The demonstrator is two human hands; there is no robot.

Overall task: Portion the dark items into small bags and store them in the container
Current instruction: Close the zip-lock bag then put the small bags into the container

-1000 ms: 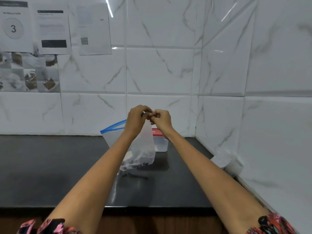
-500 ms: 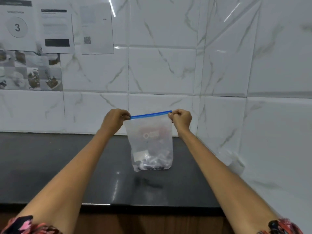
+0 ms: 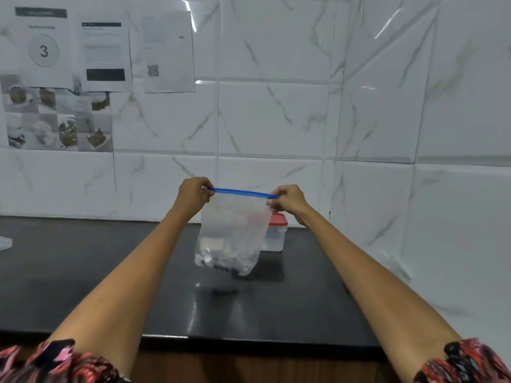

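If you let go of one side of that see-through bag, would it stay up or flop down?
Probably flop: the bag is thin, wrinkled plastic, hanging taut only between the left hand and right hand. The dark items bunched at its bottom would likely swing it sideways. It looks light.

A blue zip strip [image 3: 244,193] runs between the left hand [image 3: 193,193] and right hand [image 3: 289,200]. Below it the bag [image 3: 235,225] is clear and frosted, with dark items [image 3: 224,268] at its bottom. Just beyond the right hand, the container [image 3: 276,234] is translucent white under a red lid [image 3: 278,219]. The counter [image 3: 83,272] beneath the hands is glossy black. The wall tiles [image 3: 276,120] beyond are white with grey-green veining. The sleeves [image 3: 55,363] near the wrists' far ends carry a red, pink and black floral print.
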